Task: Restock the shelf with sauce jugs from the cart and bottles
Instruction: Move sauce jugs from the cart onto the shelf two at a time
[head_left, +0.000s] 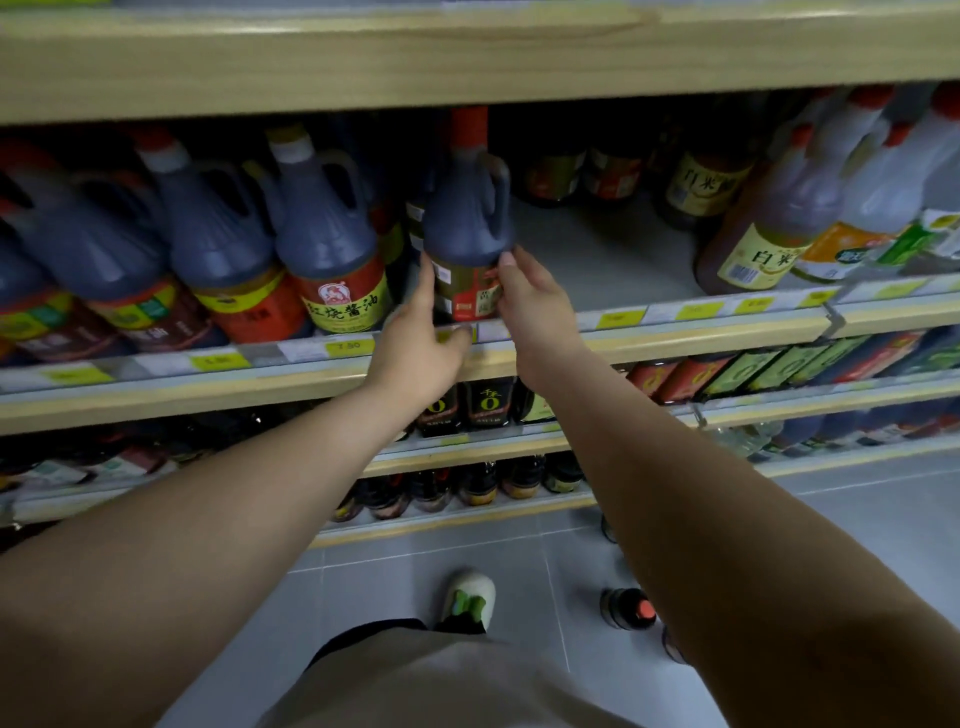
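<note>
A dark sauce jug (467, 218) with a red cap and a side handle stands upright at the front of the wooden shelf (675, 332). My left hand (421, 338) touches its lower left side with straight fingers. My right hand (530, 296) holds its lower right side by the label, fingertips on the jug's body. Left of it stands a row of similar dark jugs (322, 228) with red and yellow labels.
Bare shelf floor lies to the right of the jug, then amber and clear jugs (769, 228). Lower shelves hold small dark bottles (488, 402). On the tiled floor stand loose dark bottles (626, 608) near my shoe (467, 597). A board overhangs above.
</note>
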